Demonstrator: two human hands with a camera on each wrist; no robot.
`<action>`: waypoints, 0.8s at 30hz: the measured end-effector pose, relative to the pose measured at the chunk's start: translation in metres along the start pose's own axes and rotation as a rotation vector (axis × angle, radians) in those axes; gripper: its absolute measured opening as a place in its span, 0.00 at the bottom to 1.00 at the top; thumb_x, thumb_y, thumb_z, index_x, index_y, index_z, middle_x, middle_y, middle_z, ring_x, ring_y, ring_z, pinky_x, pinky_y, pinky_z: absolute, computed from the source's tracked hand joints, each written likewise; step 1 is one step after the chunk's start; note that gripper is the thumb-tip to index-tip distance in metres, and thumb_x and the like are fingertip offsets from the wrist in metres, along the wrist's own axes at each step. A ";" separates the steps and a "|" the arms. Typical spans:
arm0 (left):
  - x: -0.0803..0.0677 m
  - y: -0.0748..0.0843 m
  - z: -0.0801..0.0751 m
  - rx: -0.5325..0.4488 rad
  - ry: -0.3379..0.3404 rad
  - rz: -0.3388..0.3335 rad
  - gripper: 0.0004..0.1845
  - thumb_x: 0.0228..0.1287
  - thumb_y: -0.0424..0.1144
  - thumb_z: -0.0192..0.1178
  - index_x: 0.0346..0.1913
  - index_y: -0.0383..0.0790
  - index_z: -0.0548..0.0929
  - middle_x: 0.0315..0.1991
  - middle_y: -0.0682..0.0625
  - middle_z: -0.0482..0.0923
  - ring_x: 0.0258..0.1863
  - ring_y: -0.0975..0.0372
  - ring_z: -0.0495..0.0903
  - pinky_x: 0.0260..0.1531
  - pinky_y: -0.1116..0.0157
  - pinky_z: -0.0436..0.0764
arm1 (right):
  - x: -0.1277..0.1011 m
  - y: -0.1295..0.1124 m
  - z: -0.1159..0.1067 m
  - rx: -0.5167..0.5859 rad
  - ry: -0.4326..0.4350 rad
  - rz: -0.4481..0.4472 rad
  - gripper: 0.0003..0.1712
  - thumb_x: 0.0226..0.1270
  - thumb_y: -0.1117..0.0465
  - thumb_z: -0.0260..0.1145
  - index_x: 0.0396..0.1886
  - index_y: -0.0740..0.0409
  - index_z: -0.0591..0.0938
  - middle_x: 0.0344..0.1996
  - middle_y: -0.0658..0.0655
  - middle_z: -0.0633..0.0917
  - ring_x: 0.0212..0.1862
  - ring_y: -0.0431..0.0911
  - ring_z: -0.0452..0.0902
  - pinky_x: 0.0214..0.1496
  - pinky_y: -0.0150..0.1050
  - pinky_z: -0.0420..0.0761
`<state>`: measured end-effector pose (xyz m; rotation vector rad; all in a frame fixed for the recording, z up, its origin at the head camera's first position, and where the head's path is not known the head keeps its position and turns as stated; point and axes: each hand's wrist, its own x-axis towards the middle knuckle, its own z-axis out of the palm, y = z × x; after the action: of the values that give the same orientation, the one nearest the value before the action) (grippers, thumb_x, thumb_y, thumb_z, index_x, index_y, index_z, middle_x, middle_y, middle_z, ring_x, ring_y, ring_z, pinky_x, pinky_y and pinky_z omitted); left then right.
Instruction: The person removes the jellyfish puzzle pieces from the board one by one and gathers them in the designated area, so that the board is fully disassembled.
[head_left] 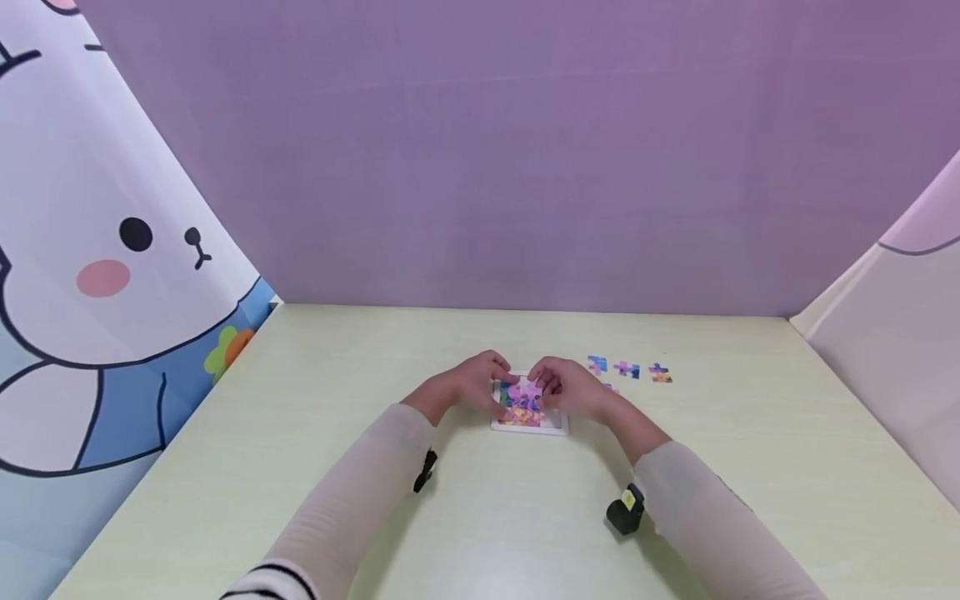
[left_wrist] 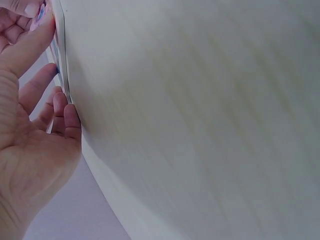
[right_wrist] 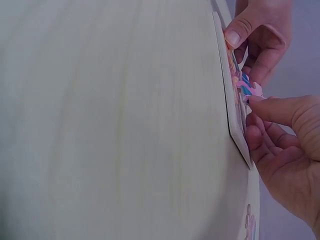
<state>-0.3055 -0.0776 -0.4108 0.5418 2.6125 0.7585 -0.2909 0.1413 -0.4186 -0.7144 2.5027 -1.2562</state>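
Note:
A small white-rimmed puzzle tray [head_left: 529,430] lies on the table with colourful jigsaw pieces fitted over its left part. My left hand [head_left: 472,385] spans the tray's left side, the thumb on the lower pieces and the fingertips by the far edge. In the left wrist view, that hand's fingers [left_wrist: 31,90] are spread along the tray's side. Over the tray's right half, my right hand [head_left: 572,388] pinches a pink and blue puzzle piece [right_wrist: 254,90] between thumb and fingers. The piece is tilted above the fitted ones; its underside is hidden.
Several loose puzzle pieces [head_left: 628,369] lie on the pale table [head_left: 510,517] to the right of and beyond the tray, one partly hidden by my right hand. A purple backdrop [head_left: 525,167] rises behind the table, with printed cloth panels at both sides.

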 end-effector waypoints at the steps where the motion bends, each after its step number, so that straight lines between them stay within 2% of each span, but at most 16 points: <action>1: 0.000 0.000 0.000 0.003 -0.001 -0.001 0.34 0.51 0.42 0.76 0.63 0.48 0.78 0.62 0.51 0.65 0.65 0.55 0.63 0.66 0.56 0.63 | -0.001 0.000 0.000 0.004 0.008 0.004 0.18 0.60 0.75 0.68 0.48 0.61 0.77 0.36 0.56 0.79 0.39 0.47 0.75 0.46 0.40 0.78; 7: -0.001 0.003 -0.001 0.010 -0.013 0.007 0.34 0.51 0.42 0.76 0.64 0.47 0.78 0.62 0.51 0.65 0.65 0.55 0.63 0.66 0.56 0.63 | -0.004 0.002 -0.003 0.035 0.049 0.035 0.15 0.61 0.75 0.67 0.46 0.58 0.79 0.36 0.54 0.81 0.40 0.48 0.76 0.47 0.41 0.78; 14: 0.000 0.004 -0.001 0.031 -0.015 0.029 0.35 0.51 0.41 0.76 0.64 0.46 0.77 0.62 0.49 0.65 0.64 0.55 0.63 0.66 0.57 0.63 | -0.010 0.000 -0.007 0.087 0.080 0.021 0.14 0.62 0.75 0.66 0.46 0.60 0.79 0.37 0.56 0.81 0.41 0.48 0.77 0.46 0.40 0.79; 20: 0.000 0.004 0.001 0.030 -0.016 0.017 0.35 0.51 0.42 0.76 0.65 0.47 0.77 0.63 0.50 0.65 0.65 0.54 0.63 0.67 0.56 0.62 | -0.020 -0.003 -0.012 0.117 0.092 -0.014 0.14 0.62 0.76 0.65 0.46 0.64 0.78 0.37 0.59 0.80 0.41 0.49 0.77 0.45 0.39 0.80; 24: -0.001 0.004 0.001 0.039 -0.012 0.004 0.35 0.52 0.43 0.75 0.65 0.49 0.76 0.63 0.51 0.65 0.66 0.55 0.62 0.67 0.56 0.62 | -0.024 -0.004 -0.015 0.114 0.116 -0.011 0.14 0.61 0.76 0.66 0.46 0.64 0.78 0.36 0.58 0.81 0.40 0.49 0.77 0.44 0.37 0.80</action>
<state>-0.3028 -0.0747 -0.4090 0.5617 2.6205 0.7044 -0.2759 0.1623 -0.4063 -0.6460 2.4948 -1.4702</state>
